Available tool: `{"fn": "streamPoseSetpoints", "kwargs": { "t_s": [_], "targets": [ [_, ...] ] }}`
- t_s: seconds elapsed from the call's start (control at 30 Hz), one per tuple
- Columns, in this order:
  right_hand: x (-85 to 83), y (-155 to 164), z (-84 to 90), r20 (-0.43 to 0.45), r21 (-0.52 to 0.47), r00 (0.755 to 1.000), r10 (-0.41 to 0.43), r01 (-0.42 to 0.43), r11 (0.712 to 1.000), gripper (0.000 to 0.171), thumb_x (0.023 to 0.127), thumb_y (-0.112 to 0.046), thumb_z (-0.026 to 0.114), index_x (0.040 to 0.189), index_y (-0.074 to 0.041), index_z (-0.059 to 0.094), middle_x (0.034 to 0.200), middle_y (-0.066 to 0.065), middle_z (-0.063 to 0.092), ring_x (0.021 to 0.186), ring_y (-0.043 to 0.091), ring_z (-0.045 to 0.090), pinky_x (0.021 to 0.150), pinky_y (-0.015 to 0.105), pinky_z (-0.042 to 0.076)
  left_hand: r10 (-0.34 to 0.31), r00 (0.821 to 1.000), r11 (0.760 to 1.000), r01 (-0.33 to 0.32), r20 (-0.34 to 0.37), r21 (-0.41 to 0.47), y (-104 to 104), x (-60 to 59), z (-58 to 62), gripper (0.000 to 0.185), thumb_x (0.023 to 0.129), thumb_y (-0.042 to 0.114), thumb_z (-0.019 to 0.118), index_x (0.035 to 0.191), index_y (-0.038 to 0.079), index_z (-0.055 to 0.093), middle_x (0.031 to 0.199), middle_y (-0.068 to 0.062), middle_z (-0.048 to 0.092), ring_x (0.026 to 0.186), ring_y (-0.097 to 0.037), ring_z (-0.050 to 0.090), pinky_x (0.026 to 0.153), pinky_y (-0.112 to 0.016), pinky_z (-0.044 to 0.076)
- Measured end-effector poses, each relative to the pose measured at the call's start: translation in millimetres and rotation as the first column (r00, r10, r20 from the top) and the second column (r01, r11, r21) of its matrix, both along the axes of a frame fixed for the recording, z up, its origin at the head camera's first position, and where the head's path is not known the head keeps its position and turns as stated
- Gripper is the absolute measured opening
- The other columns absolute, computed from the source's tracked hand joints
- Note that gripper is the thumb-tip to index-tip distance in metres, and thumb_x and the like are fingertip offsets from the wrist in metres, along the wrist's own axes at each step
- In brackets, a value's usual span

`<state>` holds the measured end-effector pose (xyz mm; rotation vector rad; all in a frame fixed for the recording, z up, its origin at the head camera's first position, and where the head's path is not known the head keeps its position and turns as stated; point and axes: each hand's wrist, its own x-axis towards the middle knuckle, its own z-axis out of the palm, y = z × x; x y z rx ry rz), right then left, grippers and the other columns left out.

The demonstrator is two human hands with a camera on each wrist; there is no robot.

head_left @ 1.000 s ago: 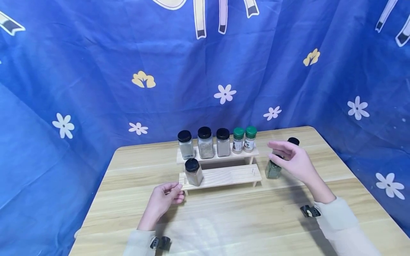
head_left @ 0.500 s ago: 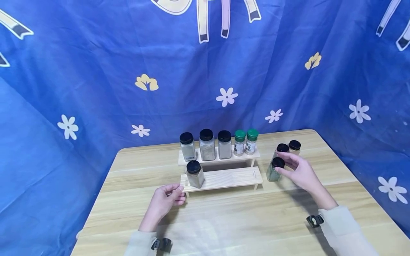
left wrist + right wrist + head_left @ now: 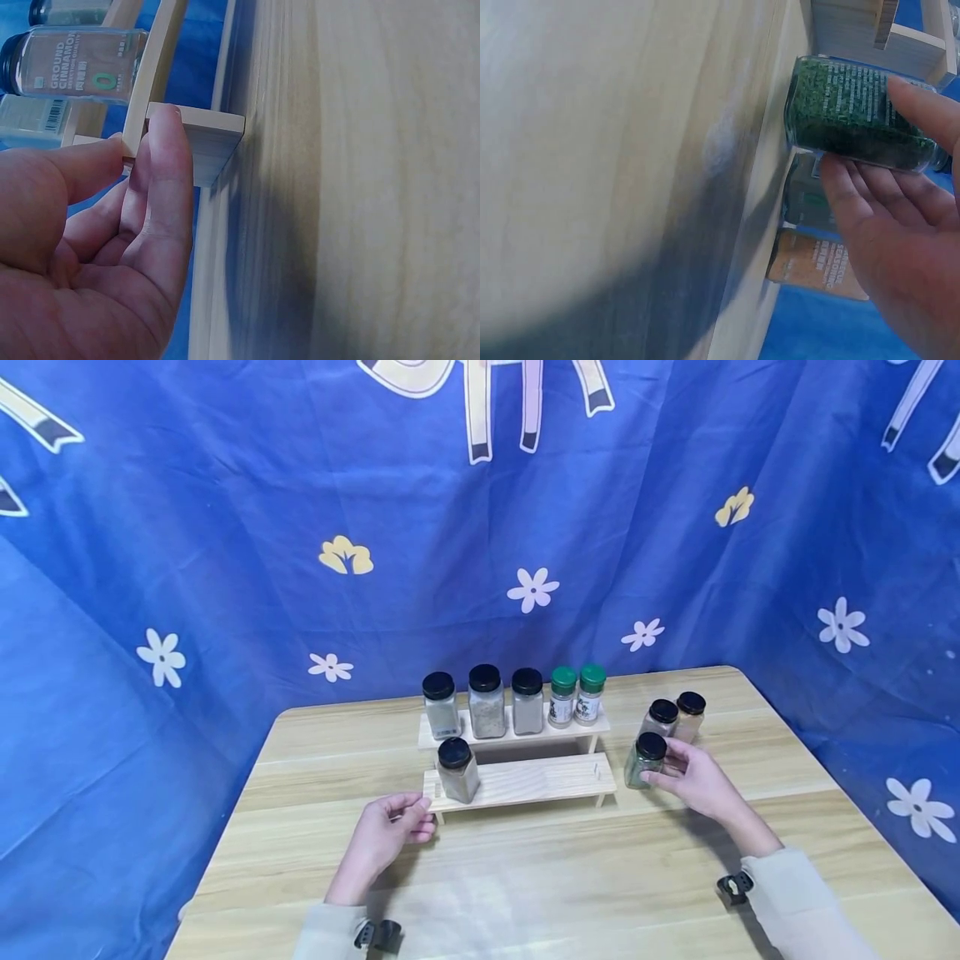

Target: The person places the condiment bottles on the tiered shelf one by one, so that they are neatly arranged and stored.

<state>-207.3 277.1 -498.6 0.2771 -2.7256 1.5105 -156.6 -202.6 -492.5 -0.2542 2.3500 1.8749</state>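
On the wooden table (image 3: 525, 877), the right hand (image 3: 693, 779) seemingly pinches the green-herb jar (image 3: 643, 761).

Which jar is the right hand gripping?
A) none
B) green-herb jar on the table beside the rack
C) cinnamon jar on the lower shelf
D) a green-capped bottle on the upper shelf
B: the right hand has its fingers round the green-herb jar, standing on the table right of the rack.

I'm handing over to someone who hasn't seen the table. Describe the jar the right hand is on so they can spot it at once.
Start at the two-step wooden rack mid-table and look just past its right end. Three black-capped jars stand there on the table; the right hand grips the nearest one, the green-herb jar. Its dark green flakes set it apart from the two paler jars behind.
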Motion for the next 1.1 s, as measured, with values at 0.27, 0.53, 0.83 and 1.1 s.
{"fn": "streamPoseSetpoints", "kwargs": {
  "t_s": [0.27,0.53,0.83,1.1],
  "targets": [
    [4.3,5,1.4,-0.029,0.054,0.998,-0.058,0.060,0.997,0.060,0.093,-0.023,0.082,0.139,0.008,0.059,0.127,0.028,0.072,0.118,0.043,0.072,0.093,0.013,0.063,-0.011,1.000,1.000,0.011,0.001,0.001,0,0.8,-1.4,0.032,0.103,0.008,0.066,0.127,-0.013,0.064,0.095,-0.022,0.077,0.081,-0.024,0.077,0.074,-0.030,0.072],
    [9.2,1,37.3,-0.110,0.032,0.986,-0.126,0.130,0.991,0.062,0.092,-0.025,0.084,0.141,0.005,0.060,0.123,0.029,0.073,0.105,0.019,0.077,0.084,0.004,0.060,-0.001,1.000,1.000,0.000,0.014,0.019,-1,1.0,-1.6,0.032,0.103,0.008,0.066,0.127,-0.013,0.065,0.096,-0.021,0.077,0.081,-0.024,0.077,0.075,-0.031,0.072],
    [20.6,-19,92.8,-0.239,0.015,0.964,-0.121,0.128,0.992,0.046,0.092,-0.023,0.085,0.131,-0.005,0.068,0.114,0.017,0.077,0.095,-0.016,0.065,0.085,0.001,0.058,0.001,1.000,1.000,-0.001,0.017,0.024,0,1.0,-1.4,0.032,0.103,0.008,0.067,0.127,-0.013,0.065,0.095,-0.021,0.077,0.081,-0.024,0.077,0.075,-0.031,0.072],
    [22.0,-52,120.2,-0.268,-0.088,0.963,-0.021,-0.003,0.996,0.047,0.089,-0.018,0.087,0.132,-0.010,0.070,0.111,0.005,0.078,0.099,-0.004,0.073,0.086,0.012,0.065,0.005,1.000,1.000,-0.005,0.016,0.022,0,1.0,2.0,0.032,0.103,0.008,0.066,0.127,-0.012,0.065,0.094,-0.020,0.077,0.080,-0.023,0.077,0.075,-0.030,0.072]
  ]
}}
